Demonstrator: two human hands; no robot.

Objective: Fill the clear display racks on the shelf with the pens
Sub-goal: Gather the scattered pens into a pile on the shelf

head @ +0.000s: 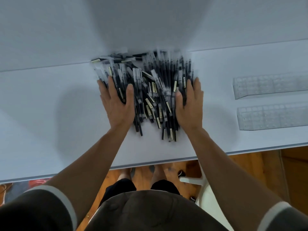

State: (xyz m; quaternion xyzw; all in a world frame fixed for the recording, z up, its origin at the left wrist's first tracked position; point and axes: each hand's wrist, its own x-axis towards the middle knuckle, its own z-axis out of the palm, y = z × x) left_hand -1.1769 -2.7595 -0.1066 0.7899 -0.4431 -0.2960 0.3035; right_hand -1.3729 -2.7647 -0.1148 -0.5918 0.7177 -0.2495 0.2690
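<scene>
A big heap of black pens (148, 90) with clear caps and pale labels lies on the white shelf (50, 114) against the back wall. My left hand (116, 104) rests flat on the heap's left side, fingers spread. My right hand (190, 104) lies flat on its right side, palm down. Neither hand grips a pen. Two clear display racks lie flat to the right: the far rack (270, 85) and the near rack (273, 116), both without pens.
The shelf's front edge (150, 163) runs across below my forearms. Under it are a wooden floor (250, 170), my feet and a white chair base (198, 180). A white wall (150, 22) closes the back.
</scene>
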